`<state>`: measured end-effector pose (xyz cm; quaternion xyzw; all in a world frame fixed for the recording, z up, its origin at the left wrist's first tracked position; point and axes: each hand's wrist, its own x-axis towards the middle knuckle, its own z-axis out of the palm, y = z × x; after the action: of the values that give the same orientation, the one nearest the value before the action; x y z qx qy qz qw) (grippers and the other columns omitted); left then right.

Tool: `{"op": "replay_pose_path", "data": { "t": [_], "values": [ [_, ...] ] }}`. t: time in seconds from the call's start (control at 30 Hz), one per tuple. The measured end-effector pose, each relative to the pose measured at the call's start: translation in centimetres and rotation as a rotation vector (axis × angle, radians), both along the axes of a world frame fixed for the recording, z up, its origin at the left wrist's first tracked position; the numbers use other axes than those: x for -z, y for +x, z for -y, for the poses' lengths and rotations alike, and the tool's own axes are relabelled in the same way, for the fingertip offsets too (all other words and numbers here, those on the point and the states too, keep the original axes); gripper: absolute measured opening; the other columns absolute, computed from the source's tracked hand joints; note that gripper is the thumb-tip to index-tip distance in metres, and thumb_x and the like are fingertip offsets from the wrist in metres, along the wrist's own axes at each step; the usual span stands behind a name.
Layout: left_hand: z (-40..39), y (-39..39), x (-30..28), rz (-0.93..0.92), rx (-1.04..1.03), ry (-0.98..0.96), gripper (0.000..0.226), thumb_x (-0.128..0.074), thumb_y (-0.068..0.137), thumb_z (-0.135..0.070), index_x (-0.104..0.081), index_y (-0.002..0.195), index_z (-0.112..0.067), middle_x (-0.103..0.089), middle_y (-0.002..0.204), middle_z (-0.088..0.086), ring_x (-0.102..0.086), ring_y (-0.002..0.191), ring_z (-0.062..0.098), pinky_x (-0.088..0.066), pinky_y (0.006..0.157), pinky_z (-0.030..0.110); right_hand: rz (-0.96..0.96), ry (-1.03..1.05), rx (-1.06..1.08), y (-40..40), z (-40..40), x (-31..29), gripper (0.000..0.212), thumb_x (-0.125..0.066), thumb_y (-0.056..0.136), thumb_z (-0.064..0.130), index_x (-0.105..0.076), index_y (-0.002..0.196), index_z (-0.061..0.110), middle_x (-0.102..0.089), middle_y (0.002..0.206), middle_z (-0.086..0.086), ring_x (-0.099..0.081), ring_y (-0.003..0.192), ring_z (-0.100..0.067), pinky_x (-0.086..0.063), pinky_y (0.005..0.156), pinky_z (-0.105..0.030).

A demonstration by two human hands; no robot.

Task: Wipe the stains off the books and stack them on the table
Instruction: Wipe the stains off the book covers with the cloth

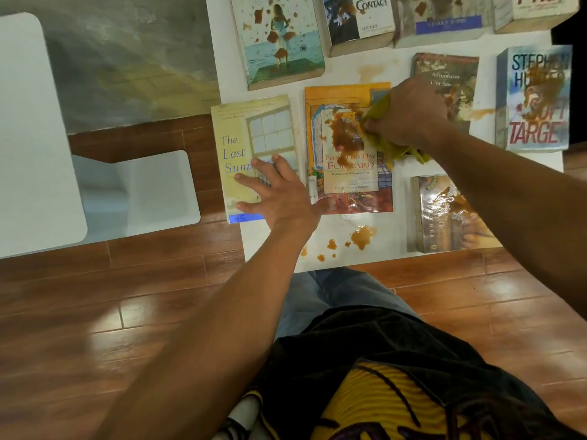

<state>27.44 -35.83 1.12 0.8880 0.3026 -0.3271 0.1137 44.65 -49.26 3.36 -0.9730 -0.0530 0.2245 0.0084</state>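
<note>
While the right hand (409, 112) grips a yellow cloth (386, 134) on the stained orange book (347, 147), the flat, spread left hand (279, 195) presses the clean-looking pale book (251, 154); nothing stacked, several stained books remain on the bench (270, 246).

The person wore blue jeans (320, 300) and a black top (365, 350) printed with yellow and purple shapes (390, 404); both forearms were bare, without sleeves.

Books cover most of the tabletop (403, 166). A bare strip along the near edge, between the orange book (349, 147) and the glossy book (444, 214), carries brown spills (362, 236). Narrow gaps separate neighbouring books toward the far edge.
</note>
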Motion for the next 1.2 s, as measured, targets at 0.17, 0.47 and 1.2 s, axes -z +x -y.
{"op": "replay_pose_path", "data": {
  "t": [0.17, 0.47, 1.2],
  "values": [
    [0.1, 0.0, 0.2, -0.007, -0.001, -0.006, 0.135, -0.060, 0.072, -0.084, 0.013, 0.155, -0.007, 0.015, 0.162, 0.025, 0.009, 0.144, 0.060, -0.021, 0.106, 0.078, 0.047, 0.014, 0.025, 1.1, -0.3, 0.3, 0.073, -0.072, 0.080, 0.062, -0.057, 0.121, 0.003, -0.062, 0.114, -0.015, -0.063, 0.104, -0.034, -0.049, 0.073, -0.039],
    [0.0, -0.1, 0.3, -0.004, 0.003, 0.014, 0.135, -0.059, 0.071, -0.086, 0.010, 0.155, -0.007, 0.012, 0.162, 0.025, 0.007, 0.145, 0.060, -0.023, 0.105, 0.077, 0.011, 0.015, -0.038, 1.5, -1.2, 0.5, 0.076, -0.072, 0.078, 0.066, -0.057, 0.118, 0.003, -0.060, 0.108, -0.016, -0.063, 0.100, -0.036, -0.053, 0.076, -0.042],
    [0.1, 0.0, 0.1, -0.011, 0.009, 0.009, 0.133, -0.060, 0.073, -0.083, 0.012, 0.156, -0.008, 0.013, 0.163, 0.023, 0.008, 0.145, 0.060, -0.022, 0.106, 0.077, 0.019, -0.009, 0.012, 1.9, -1.7, 0.8, 0.080, -0.070, 0.077, 0.069, -0.054, 0.122, 0.005, -0.058, 0.106, -0.012, -0.062, 0.102, -0.034, -0.051, 0.075, -0.041]
  ]
}}
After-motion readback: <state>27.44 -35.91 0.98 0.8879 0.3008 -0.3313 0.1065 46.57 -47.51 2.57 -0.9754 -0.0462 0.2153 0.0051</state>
